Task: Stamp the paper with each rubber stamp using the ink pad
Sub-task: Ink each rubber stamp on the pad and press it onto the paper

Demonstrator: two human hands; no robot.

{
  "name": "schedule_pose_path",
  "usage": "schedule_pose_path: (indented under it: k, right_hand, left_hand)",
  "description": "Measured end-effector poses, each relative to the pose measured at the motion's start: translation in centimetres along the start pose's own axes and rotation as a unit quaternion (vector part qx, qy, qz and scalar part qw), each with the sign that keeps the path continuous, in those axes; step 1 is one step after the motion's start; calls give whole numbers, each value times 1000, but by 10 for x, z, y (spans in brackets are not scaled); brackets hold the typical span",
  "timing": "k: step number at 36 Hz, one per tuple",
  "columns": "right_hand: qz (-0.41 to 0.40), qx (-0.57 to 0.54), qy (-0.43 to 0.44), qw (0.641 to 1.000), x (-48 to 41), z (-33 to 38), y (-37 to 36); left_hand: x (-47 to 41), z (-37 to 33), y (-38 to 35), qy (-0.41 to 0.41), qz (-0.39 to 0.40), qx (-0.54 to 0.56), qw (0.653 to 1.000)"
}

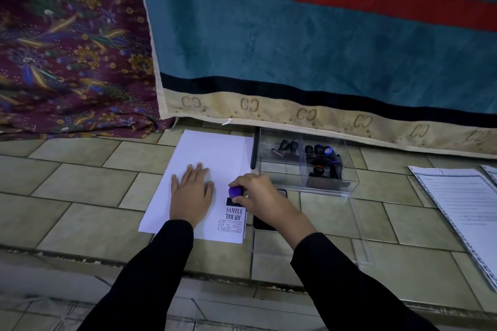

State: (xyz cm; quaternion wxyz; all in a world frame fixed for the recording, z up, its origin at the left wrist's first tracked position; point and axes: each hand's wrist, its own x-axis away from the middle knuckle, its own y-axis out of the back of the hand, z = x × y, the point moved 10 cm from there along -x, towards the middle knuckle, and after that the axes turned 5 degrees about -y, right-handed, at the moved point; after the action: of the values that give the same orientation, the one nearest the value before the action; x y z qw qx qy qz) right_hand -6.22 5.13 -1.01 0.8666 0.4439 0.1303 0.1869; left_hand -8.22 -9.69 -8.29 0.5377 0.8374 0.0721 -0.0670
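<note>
The right hand [258, 193] is pinching the purple-knobbed stamp [234, 192], pressing it onto the paper [212, 153] at the sheet's four o'clock. The left hand [191, 191] is lying flat, pinning the flimsy sheet; that rigid, light knob looks the best hold.

Matt white paper sheet [212, 169] on dull beige tiled floor [80, 196]. Clear glossy plastic box [347, 158]. Smooth purple-knobbed rubber stamp [235, 192]. Teal woven cloth blanket [295, 48], patterned maroon fabric [67, 48].

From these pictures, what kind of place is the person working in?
Probably the floor of a home, not an office: the paper lies on floor tiles, beside a teal blanket and a floral cloth.
</note>
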Motion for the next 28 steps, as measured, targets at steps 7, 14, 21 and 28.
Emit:
schedule_pose_path:
  k: [7,14,21,28]
  right_hand:
    - [-1,0,-28,1000,-5,-3,2]
    - [1,-2,-21,1000,1,-3,-4]
    - [-23,0,-6,1000,4,-3,-7]
    - [-135,-114,-51,983,4,-18,38]
  left_hand:
    - [0,-2,2,8,4,-1,1000]
    - [-5,-5,5,37,3,3,999]
    - [-2,-5,5,28,-23,7,999]
    - [-1,-5,6,28,-33,4,999]
